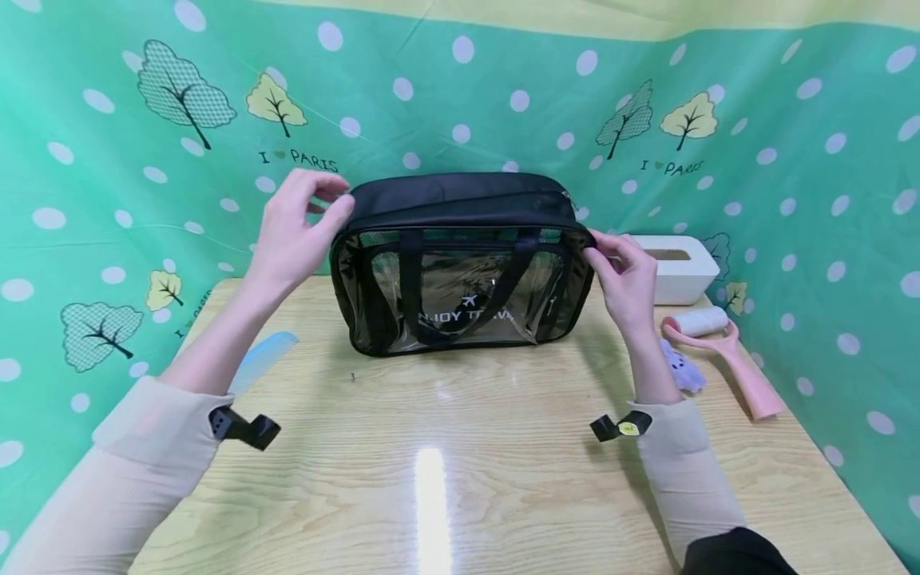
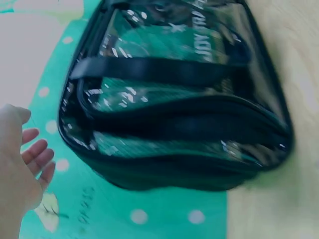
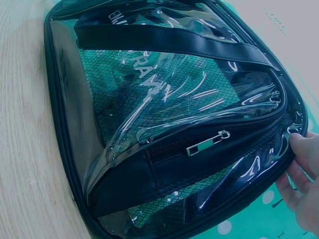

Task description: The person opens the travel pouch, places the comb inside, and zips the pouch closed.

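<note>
A black travel bag with clear plastic panels, dark straps and white lettering stands upright on the wooden table. My left hand is raised at the bag's upper left corner, fingers loosely bent. In the left wrist view that hand shows a gap between its fingers and the bag, and holds nothing. My right hand pinches the bag's upper right edge between thumb and fingers. The right wrist view shows a metal zipper pull on the bag's front pocket.
A light blue comb lies by the left forearm. On the right are a white tissue box, a pink lint roller and a small purple plush. Green polka-dot cloth hangs behind and along the sides.
</note>
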Demonstrator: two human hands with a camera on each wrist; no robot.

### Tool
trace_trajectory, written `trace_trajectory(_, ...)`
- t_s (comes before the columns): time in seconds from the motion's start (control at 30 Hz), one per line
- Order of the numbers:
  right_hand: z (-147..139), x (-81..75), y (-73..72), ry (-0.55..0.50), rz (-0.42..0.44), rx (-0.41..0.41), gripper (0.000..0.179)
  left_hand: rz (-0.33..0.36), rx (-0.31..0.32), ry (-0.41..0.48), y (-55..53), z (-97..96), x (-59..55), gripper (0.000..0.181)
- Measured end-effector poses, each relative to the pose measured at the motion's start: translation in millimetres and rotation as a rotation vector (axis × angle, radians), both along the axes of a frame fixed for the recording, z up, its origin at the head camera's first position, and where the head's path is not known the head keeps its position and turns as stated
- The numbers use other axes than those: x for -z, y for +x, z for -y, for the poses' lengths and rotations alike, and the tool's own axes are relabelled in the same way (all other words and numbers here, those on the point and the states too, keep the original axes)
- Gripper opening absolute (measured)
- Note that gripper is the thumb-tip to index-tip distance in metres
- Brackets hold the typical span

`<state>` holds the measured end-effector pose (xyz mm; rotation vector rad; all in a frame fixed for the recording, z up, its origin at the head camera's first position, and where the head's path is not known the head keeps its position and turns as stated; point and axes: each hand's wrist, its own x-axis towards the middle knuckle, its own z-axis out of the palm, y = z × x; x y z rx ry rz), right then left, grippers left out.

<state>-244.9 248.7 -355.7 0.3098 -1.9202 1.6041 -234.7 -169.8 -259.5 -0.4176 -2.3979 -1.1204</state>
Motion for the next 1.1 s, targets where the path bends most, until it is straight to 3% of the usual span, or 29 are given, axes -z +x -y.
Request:
trace_trajectory(0.3,-1,0.5,-0.3,-0.008,-0.006,-0.003,0.025,0.085,-0.082,0.029,11.7,45.4,47.8,0.039)
trace_trajectory(0.63,0,0.0,-0.1,0.000,0.012,0.001,0.026,0.225,-0.142,0.035,29.5,91.7,88.7,0.048)
trace_trajectory(1.1,-1,-0.3,-0.8,0.016,0.010,0.007,0.027,0.307,-0.192,-0.095,54.9,154.6,140.8,0.051)
